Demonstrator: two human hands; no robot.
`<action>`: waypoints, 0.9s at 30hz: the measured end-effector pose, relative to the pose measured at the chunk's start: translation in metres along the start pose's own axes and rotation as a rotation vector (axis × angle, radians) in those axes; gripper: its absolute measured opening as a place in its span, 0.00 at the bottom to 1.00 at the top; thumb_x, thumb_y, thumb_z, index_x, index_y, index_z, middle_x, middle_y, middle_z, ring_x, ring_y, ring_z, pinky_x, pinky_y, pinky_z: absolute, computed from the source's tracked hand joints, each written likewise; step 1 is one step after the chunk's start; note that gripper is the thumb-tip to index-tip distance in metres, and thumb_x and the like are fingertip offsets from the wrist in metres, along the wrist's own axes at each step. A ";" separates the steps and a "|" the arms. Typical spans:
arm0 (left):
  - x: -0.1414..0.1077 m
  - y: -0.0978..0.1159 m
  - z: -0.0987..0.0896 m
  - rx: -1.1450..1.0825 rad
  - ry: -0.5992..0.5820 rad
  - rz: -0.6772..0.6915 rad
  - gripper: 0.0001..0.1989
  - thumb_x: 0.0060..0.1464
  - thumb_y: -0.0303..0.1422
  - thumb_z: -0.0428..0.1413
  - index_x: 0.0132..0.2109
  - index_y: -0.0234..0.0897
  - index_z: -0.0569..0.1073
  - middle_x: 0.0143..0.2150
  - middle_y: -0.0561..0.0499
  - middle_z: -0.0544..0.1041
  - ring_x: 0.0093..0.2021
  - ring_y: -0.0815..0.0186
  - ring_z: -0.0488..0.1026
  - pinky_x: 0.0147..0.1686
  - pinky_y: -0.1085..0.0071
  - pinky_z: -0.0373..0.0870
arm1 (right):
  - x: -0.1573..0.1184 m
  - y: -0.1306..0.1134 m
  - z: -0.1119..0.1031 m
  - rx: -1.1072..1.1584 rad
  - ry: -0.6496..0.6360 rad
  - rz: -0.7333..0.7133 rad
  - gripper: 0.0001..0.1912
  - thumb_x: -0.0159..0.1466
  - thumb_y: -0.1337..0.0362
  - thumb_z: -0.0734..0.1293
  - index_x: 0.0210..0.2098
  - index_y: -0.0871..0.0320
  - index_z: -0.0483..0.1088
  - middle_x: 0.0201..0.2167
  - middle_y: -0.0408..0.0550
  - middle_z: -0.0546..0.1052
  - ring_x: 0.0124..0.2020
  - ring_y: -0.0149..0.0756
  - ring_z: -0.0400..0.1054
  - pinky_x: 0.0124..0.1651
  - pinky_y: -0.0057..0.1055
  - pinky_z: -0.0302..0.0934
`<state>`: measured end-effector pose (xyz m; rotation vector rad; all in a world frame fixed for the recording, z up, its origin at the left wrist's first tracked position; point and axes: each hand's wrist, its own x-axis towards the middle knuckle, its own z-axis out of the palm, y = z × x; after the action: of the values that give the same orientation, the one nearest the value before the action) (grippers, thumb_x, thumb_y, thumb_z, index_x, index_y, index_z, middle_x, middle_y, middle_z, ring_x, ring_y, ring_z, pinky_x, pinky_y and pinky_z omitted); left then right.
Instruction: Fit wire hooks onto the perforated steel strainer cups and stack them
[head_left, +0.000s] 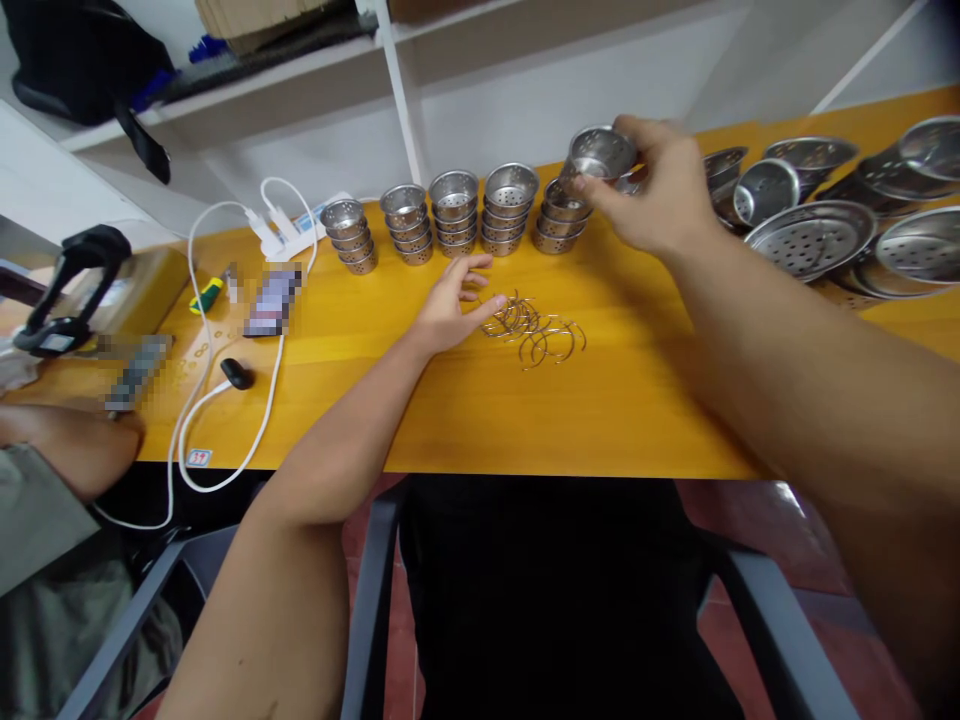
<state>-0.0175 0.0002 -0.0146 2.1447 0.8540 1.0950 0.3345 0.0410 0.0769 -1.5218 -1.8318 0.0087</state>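
Note:
My right hand (660, 190) grips a small perforated metal cup (602, 152) by its rim, thumb on the near side. The cup is over a short stack of like cups (559, 230) at the right end of a row; whether it touches the stack I cannot tell. To the left stand more stacks of cups, among them one near the middle (455, 215) and one at the far left (351, 238). My left hand (454, 305) is open and empty, low over the table, its thumb beside a loose pile of thin curved wire pieces (532, 328).
Larger perforated metal strainers (814, 240) crowd the table's right side. On the left lie a phone (274, 300), a white cable (271, 410), a power strip (300, 235) and a yellow-green screwdriver (208, 296). Another person's arm (67, 445) rests at the left edge. A shelf (262, 75) runs behind.

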 end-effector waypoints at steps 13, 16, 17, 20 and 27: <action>-0.001 0.007 -0.002 0.019 -0.026 -0.067 0.28 0.76 0.43 0.71 0.75 0.49 0.75 0.78 0.41 0.82 0.68 0.56 0.87 0.62 0.60 0.90 | -0.003 -0.008 0.026 0.039 -0.098 0.105 0.49 0.82 0.58 0.82 0.93 0.69 0.66 0.86 0.77 0.74 0.86 0.62 0.74 0.92 0.52 0.62; -0.002 0.009 -0.001 0.017 -0.029 -0.083 0.29 0.75 0.43 0.70 0.76 0.49 0.74 0.79 0.41 0.82 0.68 0.56 0.86 0.63 0.59 0.89 | -0.007 0.007 0.034 0.117 -0.113 0.085 0.55 0.82 0.54 0.82 0.95 0.72 0.60 0.91 0.78 0.68 0.92 0.58 0.67 0.95 0.48 0.58; -0.002 0.009 -0.001 0.013 -0.026 -0.085 0.29 0.75 0.43 0.70 0.75 0.49 0.74 0.79 0.41 0.82 0.68 0.56 0.86 0.62 0.59 0.89 | -0.008 0.014 0.036 0.146 -0.112 0.078 0.59 0.81 0.53 0.83 0.97 0.71 0.55 0.93 0.78 0.64 0.92 0.57 0.66 0.93 0.47 0.60; -0.001 0.009 -0.001 0.010 -0.029 -0.082 0.29 0.75 0.45 0.70 0.76 0.49 0.74 0.79 0.40 0.82 0.68 0.56 0.86 0.62 0.59 0.89 | -0.005 0.041 0.041 0.193 0.011 0.108 0.58 0.84 0.51 0.80 0.99 0.59 0.49 0.93 0.74 0.62 0.86 0.53 0.73 0.85 0.48 0.73; 0.000 0.003 -0.001 0.009 -0.026 -0.060 0.30 0.73 0.45 0.71 0.75 0.48 0.75 0.78 0.39 0.82 0.67 0.54 0.86 0.61 0.58 0.89 | 0.001 0.052 0.041 -0.101 0.016 0.500 0.33 0.79 0.77 0.79 0.81 0.71 0.77 0.82 0.82 0.77 0.79 0.50 0.79 0.86 0.45 0.64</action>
<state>-0.0173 -0.0019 -0.0119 2.1228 0.9068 1.0328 0.3567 0.0747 0.0246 -2.0084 -1.4136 0.1434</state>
